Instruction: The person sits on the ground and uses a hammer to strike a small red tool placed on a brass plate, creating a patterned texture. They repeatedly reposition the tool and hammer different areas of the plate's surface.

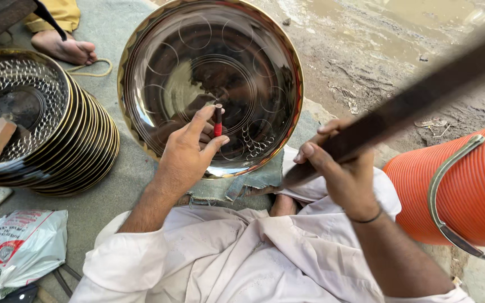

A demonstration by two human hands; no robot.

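Observation:
A large round shiny metal tray (pixel 158 50) with engraved circles and a gold rim leans tilted in front of me on a cloth. My left hand (pixel 189 151) pinches a short red punch (pixel 218 121) whose tip touches the tray's lower middle, beside a row of small stamped loops. My right hand (pixel 341 168) grips a long dark wooden stick (pixel 422 98) that is raised and runs up toward the right edge of the view. My lap in pale clothing fills the bottom of the view.
A stack of several similar stamped trays (pixel 51 140) lies at the left. Another person's bare foot (pixel 65 47) rests at top left. An orange ribbed cooler (pixel 467 196) with a metal handle stands at right. A white plastic bag (pixel 18 249) lies at bottom left. Muddy ground is behind.

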